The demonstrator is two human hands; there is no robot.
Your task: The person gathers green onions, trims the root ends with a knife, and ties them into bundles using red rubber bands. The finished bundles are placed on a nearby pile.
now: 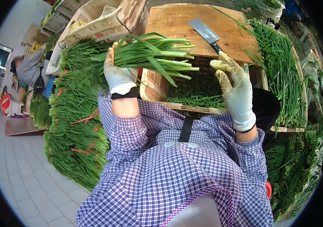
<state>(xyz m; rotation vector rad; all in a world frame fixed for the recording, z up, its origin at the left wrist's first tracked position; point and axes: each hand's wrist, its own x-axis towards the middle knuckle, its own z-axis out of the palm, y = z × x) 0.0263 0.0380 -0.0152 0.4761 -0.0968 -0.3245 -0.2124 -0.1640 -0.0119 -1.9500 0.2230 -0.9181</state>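
Observation:
My left hand [121, 69], in a soiled white glove, grips a bunch of green garlic chives [155, 54], its pale cut ends pointing right. The right hand [233, 85], gloved the same way, is raised with fingers apart and holds nothing visible; its fingertips are near the black handle of a cleaver [205, 30]. That cleaver lies on a wooden board [175, 21], blade towards the upper left. Below the board and in front of my lap is a plastic crate [155, 98] with loose green leaves inside.
Tied chive bundles [76, 127] with red bands are stacked at the left. More loose chives [280, 71] fill a crate at the right. Large white crates [93, 31] stand at the upper left. A person [32, 71] is at the far left. Further bundles [294, 164] lie at lower right.

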